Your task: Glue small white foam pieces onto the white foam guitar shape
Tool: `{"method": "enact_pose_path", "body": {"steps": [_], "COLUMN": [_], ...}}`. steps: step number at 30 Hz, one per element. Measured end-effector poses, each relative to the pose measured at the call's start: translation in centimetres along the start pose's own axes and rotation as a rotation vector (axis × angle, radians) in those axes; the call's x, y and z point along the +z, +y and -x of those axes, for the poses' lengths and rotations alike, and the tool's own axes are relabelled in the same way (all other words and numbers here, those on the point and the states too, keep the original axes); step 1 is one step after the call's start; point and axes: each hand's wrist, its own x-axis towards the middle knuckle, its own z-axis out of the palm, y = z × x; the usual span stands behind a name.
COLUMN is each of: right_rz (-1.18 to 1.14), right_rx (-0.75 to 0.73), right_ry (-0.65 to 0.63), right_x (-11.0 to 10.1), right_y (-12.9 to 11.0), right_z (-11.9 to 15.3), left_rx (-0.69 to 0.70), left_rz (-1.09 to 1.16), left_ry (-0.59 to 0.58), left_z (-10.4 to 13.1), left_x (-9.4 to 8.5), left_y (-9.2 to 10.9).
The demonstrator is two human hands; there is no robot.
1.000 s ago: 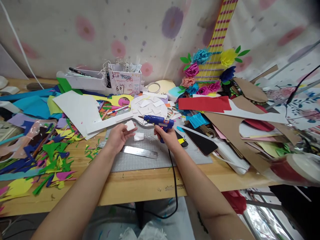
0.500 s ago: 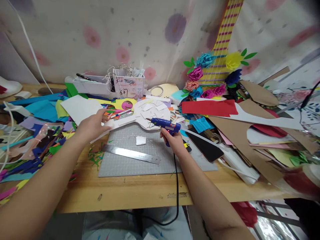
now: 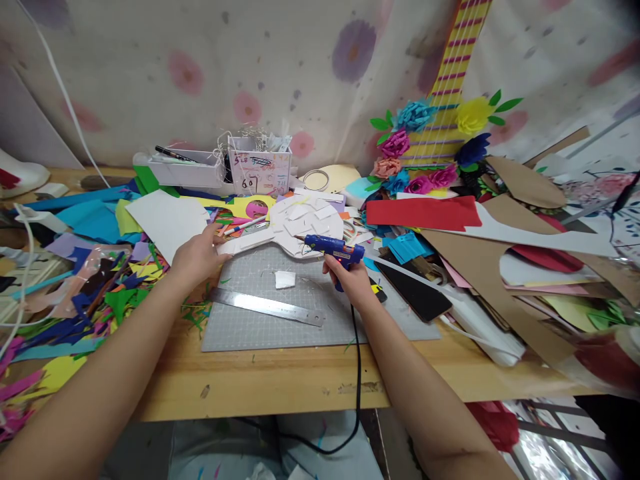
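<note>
A white guitar-shaped cutout point(image 3: 305, 223), with pale pieces stuck on its round body, lies at the back of the grey cutting mat point(image 3: 260, 333). My left hand point(image 3: 197, 257) is closed around the far-left end of its narrow neck, fingers behind and thumb in front. In my right hand point(image 3: 353, 277) is a blue hot glue gun point(image 3: 325, 245), its nozzle pointing left just over the lower edge of the round body. Whether the nozzle touches the cutout I cannot tell. A small white piece point(image 3: 285, 279) and a steel ruler point(image 3: 270, 307) lie on the mat.
Coloured paper scraps point(image 3: 95, 293) heap up on the left. Behind stands a white box point(image 3: 257, 170) with wires. A black phone point(image 3: 415, 290) lies right of the glue gun, near brown cardboard point(image 3: 480, 267). The gun's black cord point(image 3: 357, 373) drops over the table edge.
My left hand has shifted slightly right along the neck and its fingers have closed in on it. The glue gun stays at nearly the same spot over the cutout. The view has shifted a little.
</note>
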Motion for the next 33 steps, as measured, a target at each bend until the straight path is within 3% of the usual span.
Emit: {"method": "enact_pose_path", "body": {"steps": [11, 14, 18, 20, 25, 29, 33], "right_rz": [0.016, 0.037, 0.228, 0.354, 0.479, 0.463, 0.443], "right_rx": [-0.006, 0.017, 0.079, 0.086, 0.073, 0.085, 0.099], "right_ry": [-0.004, -0.042, -0.101, -0.12, -0.178, -0.212, -0.233], "right_x": [0.0, -0.4, -1.2, -1.5, -1.8, -1.7, -1.6], "right_y": [-0.2, -0.3, 0.2, 0.2, -0.1, 0.1, 0.2], "right_z": [0.0, -0.2, -0.5, -0.4, -0.2, -0.2, -0.3], "left_rx": [-0.008, -0.018, -0.001, -0.021, -0.081, -0.126, -0.217], "left_rz": [0.246, 0.461, 0.95, 1.196, 1.566, 1.647, 1.635], "left_ry": [0.152, 0.268, 0.381, 0.308, -0.039, -0.111, -0.109], "left_z": [0.0, 0.8, 2.3, 3.2, 5.3, 5.5, 5.1], "left_x": [1.0, 1.3, 2.5, 2.9, 3.1, 2.9, 3.0], "left_y": [-0.9, -0.4, 1.8, 3.2, 5.0, 4.3, 3.9]}}
